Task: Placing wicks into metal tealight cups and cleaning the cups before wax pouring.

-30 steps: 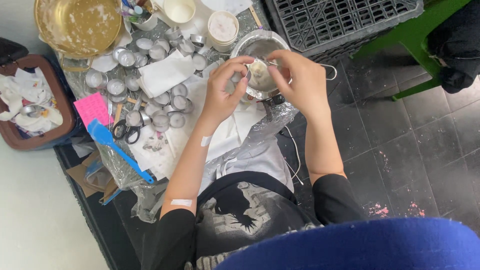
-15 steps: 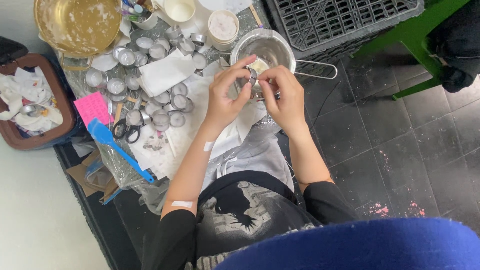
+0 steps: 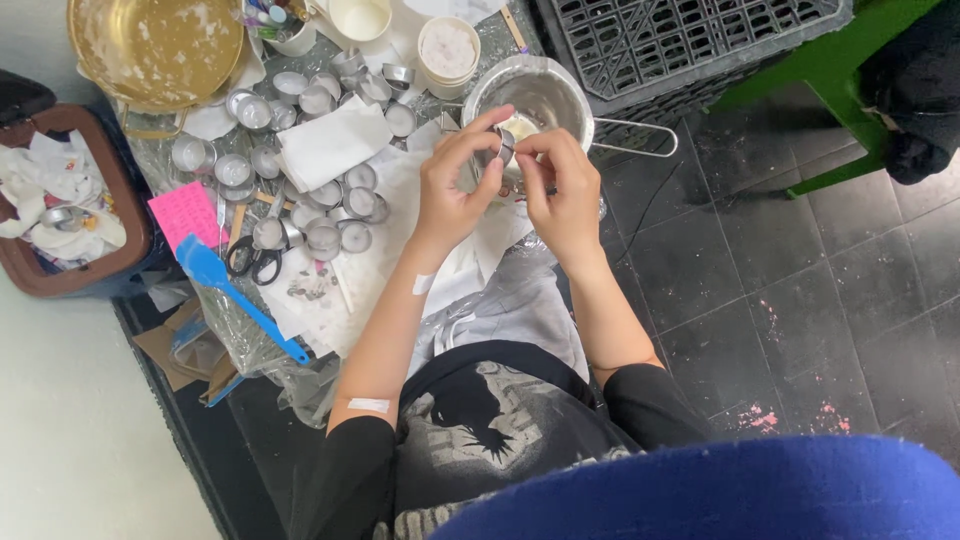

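My left hand (image 3: 452, 188) and my right hand (image 3: 560, 188) meet over the near rim of a small steel saucepan (image 3: 530, 92). Between their fingertips they pinch a small round metal tealight cup (image 3: 503, 150). A lump of white wax lies inside the saucepan, whose wire handle (image 3: 635, 138) points right. Several empty metal tealight cups (image 3: 322, 235) lie scattered on the plastic-covered work surface to the left of my hands.
A large gold pan (image 3: 155, 45) sits at the far left, a white tub (image 3: 449, 50) behind the saucepan. Scissors (image 3: 252, 260), a blue spatula (image 3: 232, 290) and a pink card (image 3: 185, 212) lie left. A brown bin (image 3: 90, 280) with tissues, a black crate (image 3: 690, 35) and a green frame (image 3: 830, 75) surround.
Both hands have drawn back from inside the saucepan toward me. They now hold the small cup above the pan's near rim instead of over its middle.
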